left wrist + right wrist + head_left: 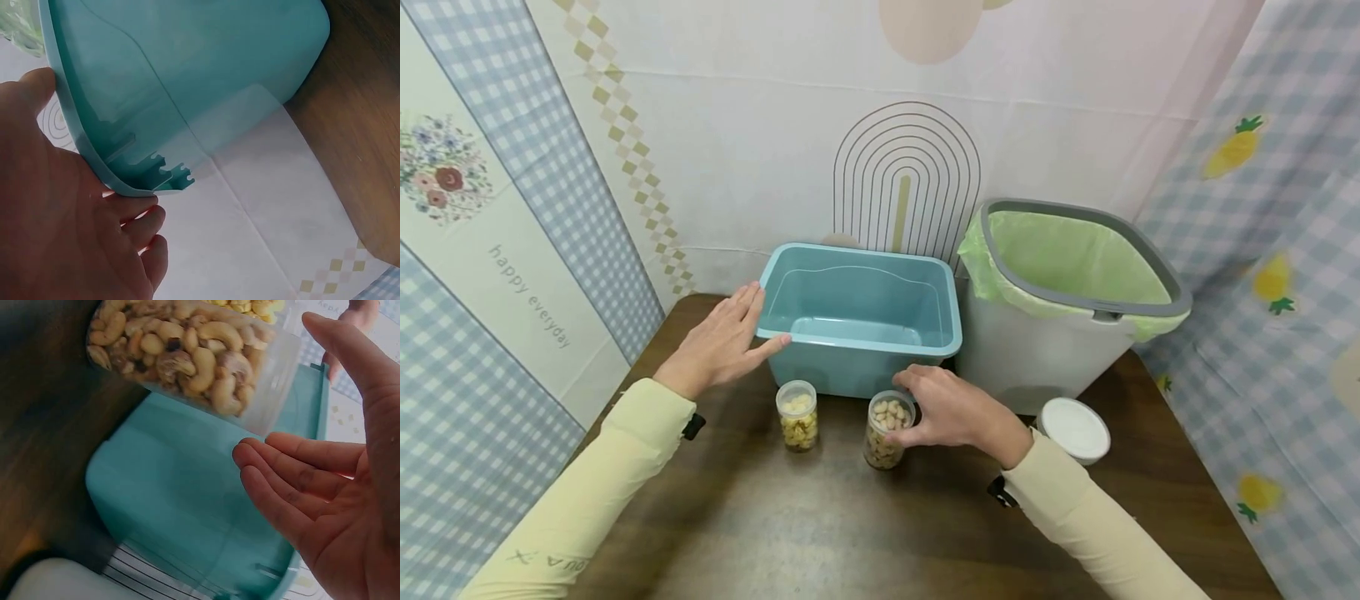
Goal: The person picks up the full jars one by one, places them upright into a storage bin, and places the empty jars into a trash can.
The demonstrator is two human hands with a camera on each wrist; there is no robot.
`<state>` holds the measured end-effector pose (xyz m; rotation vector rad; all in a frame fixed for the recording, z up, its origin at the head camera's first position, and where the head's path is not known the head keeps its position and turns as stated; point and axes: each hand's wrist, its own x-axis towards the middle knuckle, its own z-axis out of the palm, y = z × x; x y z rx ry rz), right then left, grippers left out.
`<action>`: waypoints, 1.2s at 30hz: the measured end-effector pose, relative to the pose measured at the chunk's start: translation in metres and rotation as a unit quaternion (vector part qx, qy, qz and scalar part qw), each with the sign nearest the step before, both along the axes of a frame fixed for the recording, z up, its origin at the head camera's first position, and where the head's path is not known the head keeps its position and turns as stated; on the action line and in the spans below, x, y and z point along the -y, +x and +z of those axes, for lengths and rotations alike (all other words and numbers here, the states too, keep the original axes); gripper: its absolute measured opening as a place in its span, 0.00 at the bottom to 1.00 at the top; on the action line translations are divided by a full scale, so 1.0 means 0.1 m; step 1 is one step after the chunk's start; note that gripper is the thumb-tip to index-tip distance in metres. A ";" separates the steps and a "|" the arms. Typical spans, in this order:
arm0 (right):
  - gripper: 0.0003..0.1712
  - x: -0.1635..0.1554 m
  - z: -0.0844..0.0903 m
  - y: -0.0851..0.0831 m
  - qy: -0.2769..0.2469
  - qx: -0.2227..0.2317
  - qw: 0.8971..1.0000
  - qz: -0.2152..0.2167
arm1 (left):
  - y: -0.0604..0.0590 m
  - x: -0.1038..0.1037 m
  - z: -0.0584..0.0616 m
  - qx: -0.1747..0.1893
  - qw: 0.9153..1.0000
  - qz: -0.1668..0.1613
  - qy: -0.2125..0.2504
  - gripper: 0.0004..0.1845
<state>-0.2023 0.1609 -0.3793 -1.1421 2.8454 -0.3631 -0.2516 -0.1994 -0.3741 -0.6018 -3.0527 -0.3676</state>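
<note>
My left hand (722, 340) is at the left end of a teal plastic bin (857, 342). Its thumb and fingers touch the rim, as the left wrist view shows on the bin (187, 69). My right hand (955, 412) is around a clear jar of cashew nuts (886, 437), which stands upright in front of the bin. In the right wrist view, the thumb and fingers spread beside the top of the jar (194, 353), with a gap visible between them. A smaller clear jar of yellow pieces (797, 425) stands to its left.
A grey-rimmed bin with a green liner (1045, 350) stands right of the teal bin. A white-lidded tub (1075, 427) sits beside my right sleeve. Everything rests on a dark wooden table (790, 533), with cloth hangings (760, 158) behind and at the sides.
</note>
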 end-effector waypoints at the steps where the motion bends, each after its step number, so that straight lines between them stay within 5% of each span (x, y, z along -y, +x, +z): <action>1: 0.42 0.00 -0.02 -0.01 -0.004 -0.001 1.000 0.002 | 0.00 0.00 -0.01 -0.002 1.000 -0.001 0.002 0.51; 16: 0.32 0.06 -0.20 -0.08 -0.016 -0.013 1.000 0.001 | -0.02 -0.01 -0.03 -0.009 1.000 -0.001 0.005 0.52; 36: 0.29 0.07 -0.09 -0.13 -0.014 0.012 1.000 0.012 | 0.00 0.00 -0.03 -0.020 1.000 -0.003 0.009 0.51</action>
